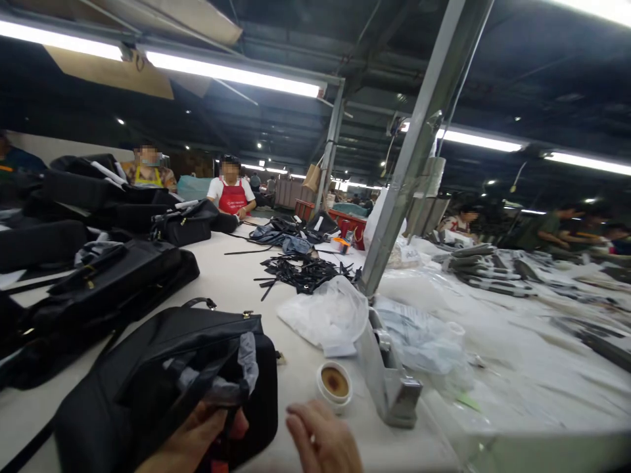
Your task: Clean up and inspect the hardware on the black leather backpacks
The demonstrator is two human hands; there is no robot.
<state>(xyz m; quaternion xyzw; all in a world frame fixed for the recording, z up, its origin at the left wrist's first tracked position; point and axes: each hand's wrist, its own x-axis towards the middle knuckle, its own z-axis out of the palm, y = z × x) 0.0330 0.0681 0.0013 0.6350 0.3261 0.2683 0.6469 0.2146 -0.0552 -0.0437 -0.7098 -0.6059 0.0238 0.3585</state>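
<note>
The step in hand appears to be handling a dark strap (196, 392) on the black bag (142, 351), a job for which one hand steadies and the other is free. The bag lies on the white table (296, 371) toward 8 o'clock from the middle of the view, its rounded end facing 6 o'clock. Clear film (247, 361) covers part of the strap near that end.

The person's left hand (193, 435), at 7 o'clock, is closed, its fingers bent round the strap; shadow and blur there make it hard to tell whether film or lining is caught in the grip too. The right hand (328, 441), at 6 o'clock, is partly open, fingers loosely curled, with nothing seen in it. It is apart from the bag and just beside a white cup (340, 403) of brownish matter, which stands at the hand's own 12 o'clock.

Bringing the right hand to the strap would call for a move toward 9 o'clock, with the left hand keeping its hold; reaching the cup would call for only a short move forward, made carefully so as not to tip it. A metal dispenser (394, 387) stands at 5 o'clock, with crumpled clear plastic (323, 314) nearer the middle, and more black bags (111, 282) lie toward 9 o'clock.
</note>
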